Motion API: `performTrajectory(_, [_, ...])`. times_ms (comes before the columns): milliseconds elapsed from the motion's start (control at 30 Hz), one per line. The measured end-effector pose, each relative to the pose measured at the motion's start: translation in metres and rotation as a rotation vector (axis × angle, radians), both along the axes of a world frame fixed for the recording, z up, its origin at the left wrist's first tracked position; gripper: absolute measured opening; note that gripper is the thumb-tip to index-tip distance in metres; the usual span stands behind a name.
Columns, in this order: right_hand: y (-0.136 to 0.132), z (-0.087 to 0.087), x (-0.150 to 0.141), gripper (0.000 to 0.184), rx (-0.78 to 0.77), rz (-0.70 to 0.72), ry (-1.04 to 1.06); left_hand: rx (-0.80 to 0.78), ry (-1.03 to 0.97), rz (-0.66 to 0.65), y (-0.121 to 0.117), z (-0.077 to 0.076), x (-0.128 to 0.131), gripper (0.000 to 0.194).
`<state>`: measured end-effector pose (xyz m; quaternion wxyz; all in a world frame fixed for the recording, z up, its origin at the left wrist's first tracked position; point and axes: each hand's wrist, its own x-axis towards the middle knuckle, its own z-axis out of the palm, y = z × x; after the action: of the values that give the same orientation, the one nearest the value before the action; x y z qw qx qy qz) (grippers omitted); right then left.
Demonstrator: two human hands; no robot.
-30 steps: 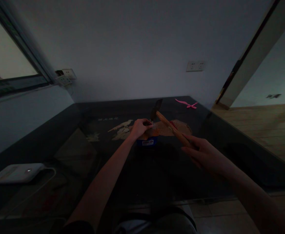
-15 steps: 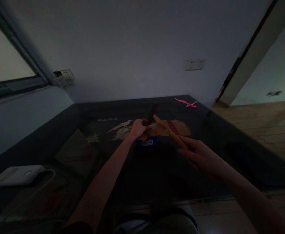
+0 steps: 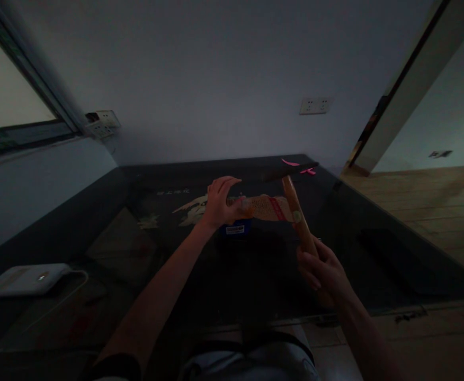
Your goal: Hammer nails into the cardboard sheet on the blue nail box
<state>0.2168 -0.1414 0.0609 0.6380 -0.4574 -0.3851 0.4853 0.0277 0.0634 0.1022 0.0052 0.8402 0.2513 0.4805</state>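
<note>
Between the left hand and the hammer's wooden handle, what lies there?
In the head view, a tan speckled piece with a red band, and something orange nearer the left hand.

We find everything dim, paler on the floor at three o'clock, the tabletop near black toward six, and the hammer head (dark itself) softly blurred.

Pale writing on dark table: second sign looks like 上, rest too blurry. White label on blue box: dark print, too tiny to read. Round sticker on hammer handle: too blurry to read.
</note>
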Motion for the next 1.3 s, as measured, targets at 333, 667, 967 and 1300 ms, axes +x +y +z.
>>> performTrajectory(333, [0.004,-0.018,0.006,0.049,-0.006,-0.032,0.141,-0.093,0.865,0.021,-0.065,-0.070,-0.012,0.022])
performTrajectory(667, [0.000,-0.018,0.006,0.061,-0.059,0.001,0.137,-0.105,0.972,0.138,-0.059,-0.074,-0.002,0.012])
performTrajectory(967, [0.000,-0.019,0.006,0.054,-0.077,-0.025,0.133,-0.281,0.611,-0.208,-0.073,-0.016,-0.019,0.012])
performTrajectory(1300, [0.003,-0.018,0.003,0.047,-0.061,-0.047,0.098,-0.448,-0.088,-0.133,0.015,0.004,0.012,0.008])
